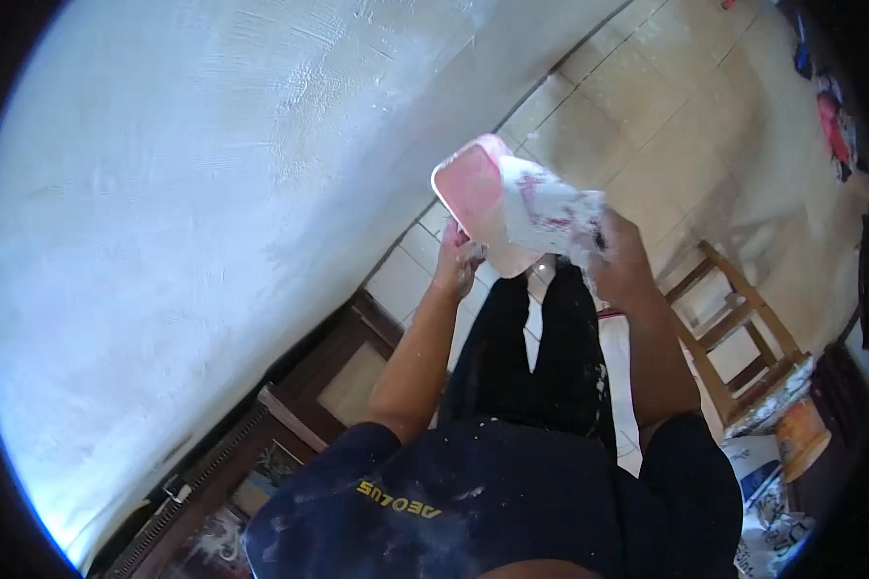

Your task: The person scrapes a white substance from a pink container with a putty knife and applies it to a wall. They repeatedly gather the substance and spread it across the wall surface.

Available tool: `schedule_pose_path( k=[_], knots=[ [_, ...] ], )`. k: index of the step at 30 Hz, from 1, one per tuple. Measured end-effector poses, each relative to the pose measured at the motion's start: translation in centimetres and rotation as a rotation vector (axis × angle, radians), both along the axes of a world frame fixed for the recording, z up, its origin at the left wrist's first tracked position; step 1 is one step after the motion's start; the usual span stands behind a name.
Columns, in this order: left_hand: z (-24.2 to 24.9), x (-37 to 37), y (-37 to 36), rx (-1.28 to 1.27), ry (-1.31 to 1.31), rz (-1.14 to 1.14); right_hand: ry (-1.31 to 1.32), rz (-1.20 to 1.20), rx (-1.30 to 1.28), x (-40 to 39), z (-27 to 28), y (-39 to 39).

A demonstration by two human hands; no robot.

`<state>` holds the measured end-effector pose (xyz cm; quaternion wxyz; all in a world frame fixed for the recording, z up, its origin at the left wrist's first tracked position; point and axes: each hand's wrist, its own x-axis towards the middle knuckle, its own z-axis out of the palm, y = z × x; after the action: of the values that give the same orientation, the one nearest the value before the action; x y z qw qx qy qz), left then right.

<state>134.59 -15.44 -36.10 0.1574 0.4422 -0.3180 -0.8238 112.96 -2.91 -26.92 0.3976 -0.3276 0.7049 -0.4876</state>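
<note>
Plastered wall (pixel 193 164) alongside; left fingers (pixel 474 253) grasp pink container (pixel 469 183), right fingers (pixel 610 259) clutch white scraper (pixel 548 210), long axis slanting across container.

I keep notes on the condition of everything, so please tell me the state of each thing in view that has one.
Pink container: tilted, inside towards the camera, in the left hand's grip.
Flat tool: smeared white, in the right hand's grip.
Wall: ridged in places, smoother elsewhere.
Wooden stool: white-smeared at one end.
Dark shirt: marked white.
Dark trousers: white-specked.
</note>
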Motion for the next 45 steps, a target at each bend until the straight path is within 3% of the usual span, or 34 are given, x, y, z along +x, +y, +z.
schedule_pose_path(
  k=[2,4,6,10,12,14,18,20,24,26,28,32,34,36,38,40,41,44,45],
  knots=[
    [2.3,-2.7,0.4,0.057,0.122,0.020,0.394,0.117,0.077,0.1,2.5,-0.4],
    [4.1,-4.4,0.7,0.063,0.223,0.034,0.489,0.124,0.034,0.0,3.3,-1.1],
    [4.9,-5.3,1.2,0.057,0.237,0.043,0.575,0.157,0.252,-0.4,4.0,-1.5],
    [6.0,-6.9,1.9,-0.028,0.234,-0.022,0.521,0.206,0.168,-1.5,4.6,-1.8],
    [6.2,-7.4,2.1,-0.028,0.161,-0.012,0.448,0.202,0.285,-2.2,4.7,-1.4],
    [6.0,-7.6,2.0,-0.018,0.228,-0.008,0.412,0.016,0.067,-3.0,4.0,-0.7],
    [5.2,-7.7,2.0,-0.041,0.206,0.011,0.507,0.009,0.127,-2.5,2.0,-0.3],
    [4.9,-7.9,1.8,0.018,0.181,0.025,0.356,0.107,0.117,-2.3,0.4,-0.1],
    [4.3,-7.7,1.9,0.014,0.195,0.037,0.328,-0.049,0.092,-3.5,1.6,-0.9],
    [4.8,-8.2,2.2,0.014,0.198,0.060,0.438,-0.004,0.047,-3.0,0.0,-0.3],
    [4.8,-8.5,2.4,0.002,0.218,0.059,0.275,0.104,0.055,-2.8,-0.6,-0.2],
    [4.4,-8.2,2.3,-0.012,0.217,0.063,0.247,-0.102,-0.004,-3.7,0.9,-0.6],
    [5.5,-8.5,2.5,0.003,0.144,0.055,0.324,-0.016,0.063,-3.2,0.5,0.1],
    [5.8,-8.9,2.5,0.032,0.143,0.082,0.212,0.003,-0.090,-2.6,0.2,-0.2],
    [5.5,-9.0,2.6,0.000,0.156,0.091,0.186,-0.010,-0.062,-2.9,-0.4,0.0],
    [5.2,-8.5,2.9,-0.026,0.163,0.104,0.150,-0.237,-0.119,-2.7,0.5,-0.7],
    [4.9,-8.2,3.1,0.001,0.144,0.114,0.306,-0.097,-0.094,-2.7,0.1,-0.4],
    [4.5,-8.0,3.2,0.022,0.130,0.114,0.286,0.011,-0.163,-1.8,-1.1,0.4],
    [4.5,-8.0,3.2,0.017,0.125,0.111,0.051,-0.082,-0.078,-1.9,-0.2,0.3]
  ],
)
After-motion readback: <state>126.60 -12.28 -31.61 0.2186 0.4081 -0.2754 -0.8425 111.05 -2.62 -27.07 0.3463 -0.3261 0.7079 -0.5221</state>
